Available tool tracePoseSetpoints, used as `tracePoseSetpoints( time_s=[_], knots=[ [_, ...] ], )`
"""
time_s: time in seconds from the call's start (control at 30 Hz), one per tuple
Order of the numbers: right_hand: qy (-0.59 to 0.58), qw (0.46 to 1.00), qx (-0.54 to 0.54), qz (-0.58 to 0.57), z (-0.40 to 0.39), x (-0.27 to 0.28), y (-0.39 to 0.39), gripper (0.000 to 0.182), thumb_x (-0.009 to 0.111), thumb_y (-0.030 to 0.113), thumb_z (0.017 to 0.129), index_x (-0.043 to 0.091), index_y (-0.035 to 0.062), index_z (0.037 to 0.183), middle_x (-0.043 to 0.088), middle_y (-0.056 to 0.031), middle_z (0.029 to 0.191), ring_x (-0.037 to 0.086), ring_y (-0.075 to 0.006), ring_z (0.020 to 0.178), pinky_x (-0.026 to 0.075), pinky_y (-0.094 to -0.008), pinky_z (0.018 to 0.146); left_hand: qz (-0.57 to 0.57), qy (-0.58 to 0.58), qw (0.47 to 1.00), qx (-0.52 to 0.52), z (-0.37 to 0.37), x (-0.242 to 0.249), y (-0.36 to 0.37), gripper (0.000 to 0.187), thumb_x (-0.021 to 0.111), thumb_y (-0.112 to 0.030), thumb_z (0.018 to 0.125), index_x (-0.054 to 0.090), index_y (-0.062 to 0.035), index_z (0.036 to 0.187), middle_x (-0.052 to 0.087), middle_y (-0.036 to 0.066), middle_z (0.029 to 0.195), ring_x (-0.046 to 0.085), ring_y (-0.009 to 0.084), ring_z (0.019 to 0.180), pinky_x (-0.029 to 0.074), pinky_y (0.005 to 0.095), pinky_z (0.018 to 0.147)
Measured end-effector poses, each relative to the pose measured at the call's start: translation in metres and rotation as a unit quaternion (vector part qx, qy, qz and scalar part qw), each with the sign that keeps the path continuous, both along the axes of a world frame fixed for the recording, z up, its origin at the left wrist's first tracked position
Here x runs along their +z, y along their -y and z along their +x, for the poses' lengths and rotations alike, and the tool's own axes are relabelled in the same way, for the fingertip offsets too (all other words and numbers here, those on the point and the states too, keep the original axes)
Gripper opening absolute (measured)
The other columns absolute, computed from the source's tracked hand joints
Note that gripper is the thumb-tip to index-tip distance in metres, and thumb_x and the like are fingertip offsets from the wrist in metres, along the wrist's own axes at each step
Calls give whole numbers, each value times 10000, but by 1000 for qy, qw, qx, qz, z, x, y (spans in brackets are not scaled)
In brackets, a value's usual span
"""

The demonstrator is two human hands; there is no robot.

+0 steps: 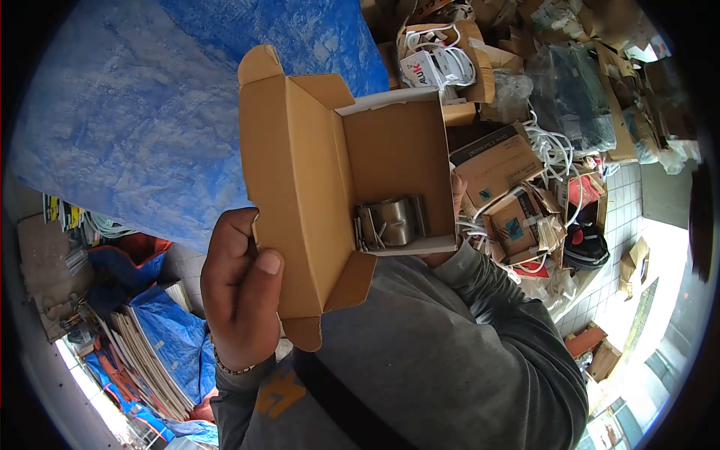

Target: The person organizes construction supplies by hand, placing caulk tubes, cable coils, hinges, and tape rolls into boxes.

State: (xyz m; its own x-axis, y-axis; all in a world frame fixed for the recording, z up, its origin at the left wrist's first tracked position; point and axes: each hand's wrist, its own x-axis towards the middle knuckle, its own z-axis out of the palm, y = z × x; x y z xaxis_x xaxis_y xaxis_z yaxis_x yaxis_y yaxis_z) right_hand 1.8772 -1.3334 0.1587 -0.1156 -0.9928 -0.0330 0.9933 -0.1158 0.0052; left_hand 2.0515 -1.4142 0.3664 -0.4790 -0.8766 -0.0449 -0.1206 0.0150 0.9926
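Note:
A small cardboard box (pixel 397 150), brown inside with white edges, is held up in front of my chest with its lid (pixel 300 180) swung out to the left. My left hand (pixel 244 289) pinches the lid's outer edge between thumb and fingers. My right hand (pixel 458 193) grips the box from its right side, mostly hidden behind it. In the lower part of the box lie brushed metal fittings (pixel 394 222), one curved and shiny, with thin flat pieces beside it.
A blue tarp (pixel 142 112) spreads across the upper left. Cartons (pixel 499 169), white cables (pixel 555 142) and a plastic-wrapped dark item (pixel 570 90) are piled at the right. Stacked flat boards (pixel 150 360) stand at the lower left, beside more blue sheeting.

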Motion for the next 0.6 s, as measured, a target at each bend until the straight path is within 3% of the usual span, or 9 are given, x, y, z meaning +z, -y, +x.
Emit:
tracePoseSetpoints(
  time_s=[0.17, 0.23, 0.4, 0.53, 0.6],
  knots=[
    [82, 996, 21, 15, -11, 2, 16, 860, 437, 700, 902, 364, 58, 1470, 509, -202, 1389, 561, -365, 1255, 536, -525, 993, 11, 30, 999, 4, -32, -4, 10, 272, 560, -176, 956, 570, 31, 1131, 628, 64, 1017, 549, 105, 930, 421, 256, 866],
    [164, 985, 46, 13, -18, -20, 22, 733, 654, 547, 807, 520, 133, 1397, 585, -134, 1356, 540, -351, 1281, 414, -575, 1080, -73, 116, 984, -111, -46, -14, 30, 227, 488, -94, 1017, 513, 17, 1213, 624, 59, 1041, 542, 59, 891, 439, 234, 781],
    [197, 978, 15, 66, -22, -12, 4, 730, 627, 579, 804, 540, 144, 1383, 581, -125, 1363, 546, -344, 1272, 398, -561, 1089, -64, 149, 974, -161, -78, -29, 33, 200, 503, -109, 1024, 526, 6, 1186, 626, 44, 973, 529, 45, 847, 441, 235, 742],
    [183, 981, 40, 40, -28, -26, -1, 711, 584, 580, 829, 534, 142, 1387, 557, -117, 1393, 549, -330, 1263, 395, -546, 1094, -1, 82, 994, -71, -80, -31, 17, 194, 524, -121, 1015, 531, 5, 1162, 659, 77, 972, 571, 56, 886, 453, 242, 757],
    [213, 975, 48, 39, -24, -32, 8, 752, 552, 619, 878, 468, 120, 1435, 538, -147, 1402, 536, -345, 1281, 413, -559, 1088, -57, 163, 978, -114, -79, -39, 31, 198, 526, -115, 1008, 526, 4, 1167, 656, 87, 983, 580, 62, 882, 455, 242, 750]
  ],
)
